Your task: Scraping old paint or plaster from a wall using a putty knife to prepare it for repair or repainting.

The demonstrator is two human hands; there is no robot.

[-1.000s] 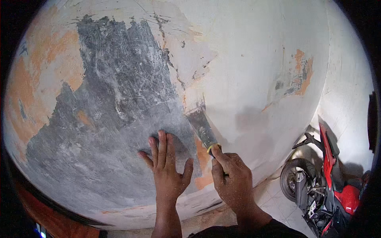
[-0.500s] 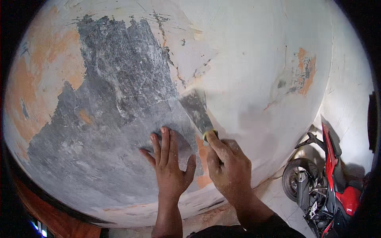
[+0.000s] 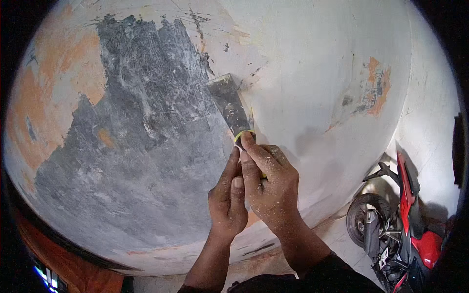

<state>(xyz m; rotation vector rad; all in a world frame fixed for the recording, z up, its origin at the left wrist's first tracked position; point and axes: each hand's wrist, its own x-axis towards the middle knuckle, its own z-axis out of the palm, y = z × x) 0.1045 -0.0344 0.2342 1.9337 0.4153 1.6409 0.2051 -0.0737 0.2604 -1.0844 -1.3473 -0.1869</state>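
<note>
A putty knife [image 3: 229, 105] with a wide, smeared metal blade and a black and yellow handle lies against the wall [image 3: 312, 73]. My right hand [image 3: 273, 180], flecked with pale dust, is wrapped round its handle. Close against it, my left hand [image 3: 227, 200] has its index fingertip at the handle's upper part and its thumb upright; its other fingers are partly hidden behind the handle and the right hand. The blade's edge meets the pale coating at the right border of a large bare grey patch [image 3: 146, 161], just below a dark crack.
Orange and pale worn paint [image 3: 63, 93] borders the grey patch at left. Another chipped spot [image 3: 376, 88] marks the wall at right. A red and black motorcycle [image 3: 405, 210] stands on the tiled floor at lower right. Something orange-brown [image 3: 73, 266] is at lower left.
My left hand has left the grey wall surface and come right to the knife's handle. The putty knife and my right hand have moved up and slightly left along the patch's edge.
</note>
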